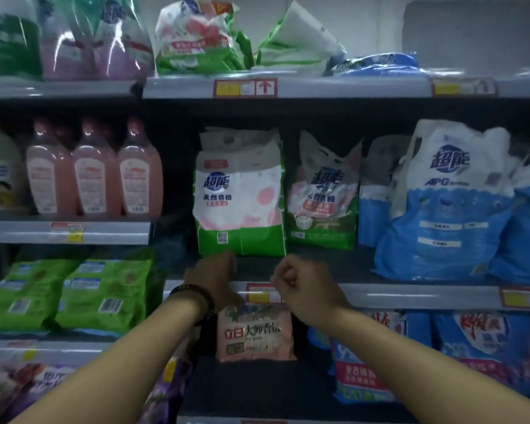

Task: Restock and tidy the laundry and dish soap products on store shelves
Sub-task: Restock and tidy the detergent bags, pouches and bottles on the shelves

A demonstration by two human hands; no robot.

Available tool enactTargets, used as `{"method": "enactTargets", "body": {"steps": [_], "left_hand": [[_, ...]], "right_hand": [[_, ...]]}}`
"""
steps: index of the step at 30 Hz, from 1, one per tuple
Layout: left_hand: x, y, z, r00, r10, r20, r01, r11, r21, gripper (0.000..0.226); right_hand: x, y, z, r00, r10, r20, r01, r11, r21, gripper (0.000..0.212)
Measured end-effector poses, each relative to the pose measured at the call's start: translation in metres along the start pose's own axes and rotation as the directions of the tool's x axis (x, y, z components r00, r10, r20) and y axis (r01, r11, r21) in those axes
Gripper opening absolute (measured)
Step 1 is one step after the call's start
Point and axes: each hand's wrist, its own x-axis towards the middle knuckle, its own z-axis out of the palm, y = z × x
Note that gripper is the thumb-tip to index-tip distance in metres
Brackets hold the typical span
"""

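1. Locate the green-and-white bag (240,194). It stands upright on the middle shelf (410,295), close to the front edge, with an open gap on its left side.

2. Note its neighbours. A second bag (323,197) of the same colours leans just beside it on the right and sits further back. Blue-and-white bags (444,206) fill the right end of the same shelf. Pink bottles (95,172) stand in a row on the neighbouring shelf to the left.

3. Check your left hand (214,276). It is at the bottom left corner of the green-and-white bag, back of the hand toward you, with a dark bracelet (193,296) on the wrist. The fingers are hidden behind the hand, so it cannot be told whether they are spread, pressed together or touching the bag.

4. Check your right hand (291,280). It is in front of the shelf edge, just below the bag's bottom right corner. The fingers are curled in tight against the palm and no item shows inside them.

5. Observe the price label (259,293) on the shelf edge between your hands. A pink bag (254,332) stands on the shelf below it.
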Motion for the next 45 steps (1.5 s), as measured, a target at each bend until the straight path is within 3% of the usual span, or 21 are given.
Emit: {"method": "enactTargets", "body": {"steps": [6,9,14,18,21,25,33,37,40,42,45], "left_hand": [[0.036,0.003,-0.013,0.969,0.019,0.248,-0.026,0.999,0.026,0.056],[0.045,0.011,-0.017,0.932,-0.021,0.361,-0.009,0.997,0.082,0.040],[0.055,0.014,-0.016,0.914,-0.058,0.401,0.018,0.994,0.103,0.051],[0.050,0.008,-0.012,0.940,-0.077,0.332,0.061,0.996,0.058,0.048],[0.040,0.002,-0.012,0.962,-0.073,0.263,0.072,0.997,0.012,0.065],[0.031,-0.004,-0.004,0.972,-0.053,0.229,0.071,0.995,-0.072,0.095],[0.020,-0.005,0.002,0.967,-0.135,0.216,0.168,0.975,-0.145,0.099],[0.013,-0.002,-0.006,0.963,-0.128,0.236,0.169,0.973,-0.160,0.113],[0.003,0.014,-0.012,0.992,-0.057,0.111,0.085,0.960,-0.265,0.124],[-0.005,0.030,-0.014,1.000,-0.008,-0.005,0.006,0.945,-0.327,0.114],[-0.009,0.048,-0.011,0.997,-0.003,-0.074,-0.037,0.839,-0.543,0.078]], "right_hand": [[0.065,0.019,-0.007,0.991,0.131,-0.016,-0.131,0.991,-0.006,0.016],[0.097,0.028,-0.003,0.981,0.190,-0.036,-0.190,0.982,0.003,0.023],[0.139,0.031,0.013,0.962,0.274,0.000,-0.269,0.944,0.191,0.047],[0.159,0.029,0.019,0.935,0.351,0.048,-0.351,0.899,0.262,0.072],[0.168,0.021,0.019,0.909,0.415,0.048,-0.414,0.879,0.238,0.079],[0.168,0.015,0.025,0.887,0.462,0.011,-0.452,0.862,0.228,0.076],[0.137,-0.015,0.029,0.881,0.463,-0.091,-0.442,0.877,0.189,0.063],[0.115,-0.036,0.018,0.869,0.484,-0.100,-0.477,0.875,0.089,0.039],[0.099,-0.053,0.007,0.867,0.489,-0.097,-0.492,0.870,-0.008,0.037],[0.090,-0.060,0.002,0.861,0.498,-0.105,-0.504,0.863,-0.034,0.054],[0.080,-0.071,-0.001,0.884,0.456,-0.103,-0.463,0.883,-0.071,0.070]]}}
